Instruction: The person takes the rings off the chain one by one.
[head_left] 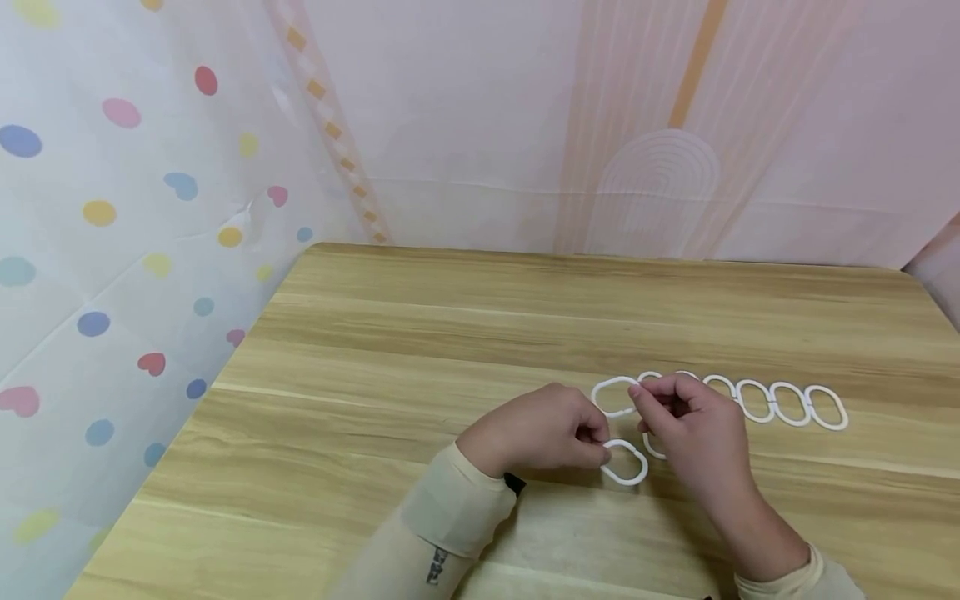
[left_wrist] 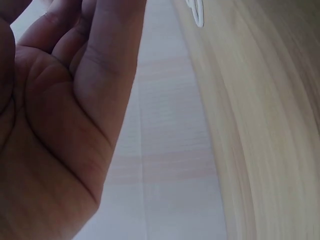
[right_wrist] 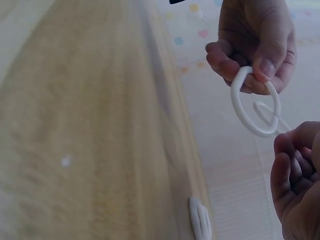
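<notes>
My left hand (head_left: 551, 429) pinches a white oval plastic ring (head_left: 624, 483) at one end, between thumb and fingers. A small split seems to show on that ring's edge. Just beyond it, my right hand (head_left: 697, 429) pinches the end of a second white oval ring (head_left: 613, 381). In the right wrist view the left hand's ring (right_wrist: 239, 106) and the other ring (right_wrist: 257, 107) appear close together or overlapping; whether they are linked I cannot tell. Another white ring (head_left: 651, 447) shows partly from under my right hand.
Several white oval rings lie side by side in a row behind and right of my right hand, ending at the far-right ring (head_left: 846, 410). The wood-grain table (head_left: 420, 333) meets a patterned cloth backdrop (head_left: 465, 125) behind and at left.
</notes>
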